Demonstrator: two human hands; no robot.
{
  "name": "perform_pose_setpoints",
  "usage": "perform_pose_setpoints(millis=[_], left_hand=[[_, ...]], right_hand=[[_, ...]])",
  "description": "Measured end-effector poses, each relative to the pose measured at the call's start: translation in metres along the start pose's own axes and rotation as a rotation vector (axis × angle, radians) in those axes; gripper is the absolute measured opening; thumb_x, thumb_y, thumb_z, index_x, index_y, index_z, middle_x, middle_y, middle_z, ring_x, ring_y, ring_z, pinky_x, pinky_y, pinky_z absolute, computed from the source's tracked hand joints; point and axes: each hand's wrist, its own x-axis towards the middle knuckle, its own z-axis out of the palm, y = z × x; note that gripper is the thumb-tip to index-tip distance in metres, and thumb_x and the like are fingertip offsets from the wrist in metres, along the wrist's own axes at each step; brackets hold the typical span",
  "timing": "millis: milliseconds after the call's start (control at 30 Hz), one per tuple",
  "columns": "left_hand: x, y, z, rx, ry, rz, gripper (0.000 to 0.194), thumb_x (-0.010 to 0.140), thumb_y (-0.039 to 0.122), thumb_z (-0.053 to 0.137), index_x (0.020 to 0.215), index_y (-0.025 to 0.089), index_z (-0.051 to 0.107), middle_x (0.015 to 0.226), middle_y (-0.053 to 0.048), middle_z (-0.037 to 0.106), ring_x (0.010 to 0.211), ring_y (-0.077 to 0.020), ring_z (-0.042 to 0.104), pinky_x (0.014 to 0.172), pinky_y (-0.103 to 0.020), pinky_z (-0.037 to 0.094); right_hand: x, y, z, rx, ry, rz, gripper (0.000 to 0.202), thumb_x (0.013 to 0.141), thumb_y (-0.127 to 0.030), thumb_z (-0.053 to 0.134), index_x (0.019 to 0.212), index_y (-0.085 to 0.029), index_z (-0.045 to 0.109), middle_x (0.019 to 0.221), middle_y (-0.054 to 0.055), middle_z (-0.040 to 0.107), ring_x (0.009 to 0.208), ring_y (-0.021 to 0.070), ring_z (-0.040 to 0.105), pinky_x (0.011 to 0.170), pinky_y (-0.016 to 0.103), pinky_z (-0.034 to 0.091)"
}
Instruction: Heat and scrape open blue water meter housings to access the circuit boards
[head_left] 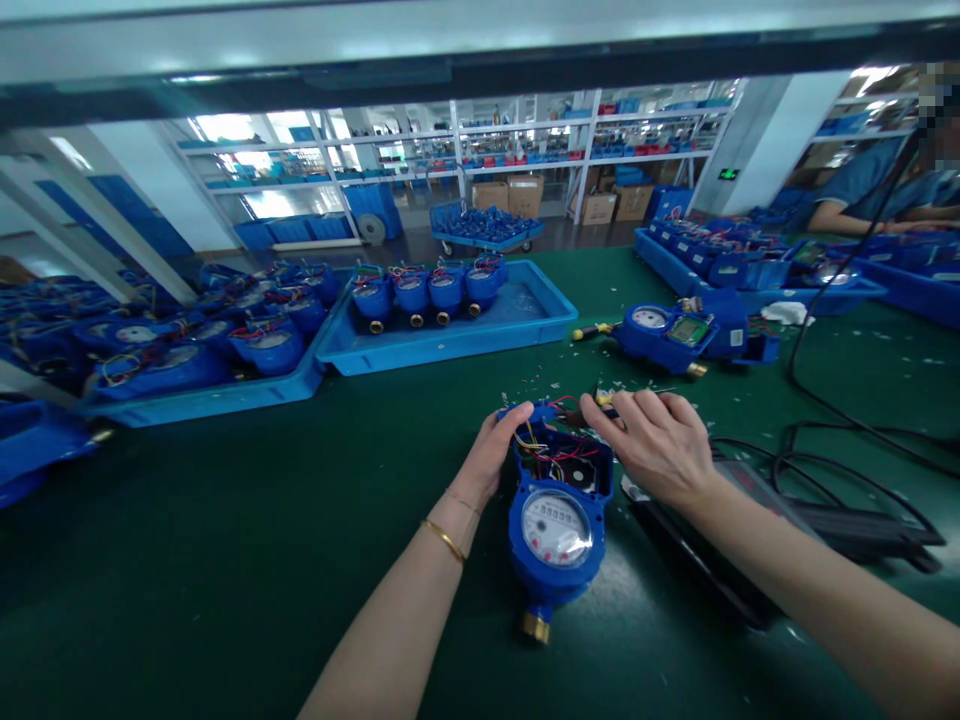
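Note:
A blue water meter [559, 525] with a round dial and a brass end lies on the green table, its upper compartment open and showing colored wires [551, 460]. My left hand [499, 445] grips a small blue part [544, 412] at the compartment's top edge. To the right, my right hand [652, 440] is closed around a hand tool with yellow on it [602, 400], whose dark jaws reach the red wire beside the blue part. The fingers partly cover the tool, so its exact type is unclear.
Blue trays [450, 345] of meters stand at the back left and back right [817, 300]. Another meter [664, 335] and a yellow-handled screwdriver [592, 331] lie behind my right hand. Black cables [832, 425] and a dark device [772, 500] are at right. A person [862, 195] sits beyond.

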Motion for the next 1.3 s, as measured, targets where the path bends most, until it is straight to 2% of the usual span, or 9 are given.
perform_pose_setpoints(millis=[300,400,600,733,867,1100,1300], left_hand=[[-0.003,0.006,0.006,0.033,0.017,-0.026,0.044,0.075,0.051,0.076,0.093,0.011,0.078,0.085,-0.011,0.08,0.086,-0.0281,0.074,0.082,-0.035,0.054],[-0.005,0.009,0.007,0.045,0.018,-0.026,0.043,0.076,0.051,0.076,0.092,0.011,0.078,0.086,-0.011,0.08,0.085,-0.0278,0.075,0.082,-0.035,0.055],[-0.003,0.007,0.004,0.071,0.051,-0.026,0.042,0.075,0.052,0.076,0.089,0.012,0.078,0.089,-0.011,0.08,0.085,-0.0262,0.074,0.079,-0.033,0.053],[-0.002,0.005,0.002,0.077,0.045,-0.024,0.041,0.075,0.053,0.076,0.085,0.013,0.077,0.088,-0.011,0.08,0.082,-0.0251,0.073,0.078,-0.033,0.052],[-0.003,0.007,0.003,0.076,0.039,-0.011,0.04,0.075,0.052,0.076,0.083,0.013,0.077,0.084,-0.01,0.079,0.078,-0.0234,0.072,0.078,-0.032,0.052],[-0.004,0.007,0.007,0.082,0.07,-0.001,0.04,0.072,0.052,0.078,0.082,0.013,0.076,0.08,-0.008,0.078,0.076,-0.0228,0.071,0.076,-0.032,0.052],[-0.003,0.007,0.005,0.088,0.042,-0.006,0.041,0.074,0.053,0.076,0.082,0.013,0.077,0.081,-0.009,0.079,0.075,-0.023,0.072,0.076,-0.032,0.052]], right_hand=[[-0.002,0.008,0.003,-0.033,0.045,-0.078,0.024,0.091,-0.01,0.062,0.113,-0.019,0.066,0.08,0.003,0.06,0.078,0.0193,0.039,0.07,0.033,0.026],[-0.001,0.006,0.003,-0.004,-0.02,-0.042,0.026,0.09,-0.01,0.062,0.112,-0.021,0.067,0.081,0.004,0.059,0.078,0.0202,0.04,0.071,0.033,0.026],[0.004,-0.009,-0.011,0.066,-0.223,0.166,0.025,0.084,-0.015,0.069,0.107,-0.025,0.069,0.085,0.006,0.056,0.081,0.0241,0.044,0.072,0.034,0.026],[0.008,-0.012,-0.017,0.067,-0.279,0.198,0.024,0.084,-0.012,0.067,0.105,-0.023,0.069,0.086,0.008,0.056,0.082,0.0256,0.044,0.071,0.035,0.025],[0.007,-0.009,-0.013,0.055,-0.292,0.155,0.023,0.086,-0.008,0.06,0.105,-0.019,0.068,0.087,0.01,0.057,0.083,0.0263,0.043,0.071,0.035,0.024],[0.0,-0.004,-0.015,0.094,-0.299,0.173,0.015,0.081,-0.013,0.067,0.095,-0.021,0.068,0.087,0.009,0.057,0.083,0.0253,0.042,0.071,0.034,0.025],[0.003,-0.003,-0.019,0.099,-0.271,0.142,0.019,0.082,-0.017,0.067,0.101,-0.021,0.069,0.088,0.009,0.057,0.084,0.0246,0.042,0.072,0.034,0.024]])
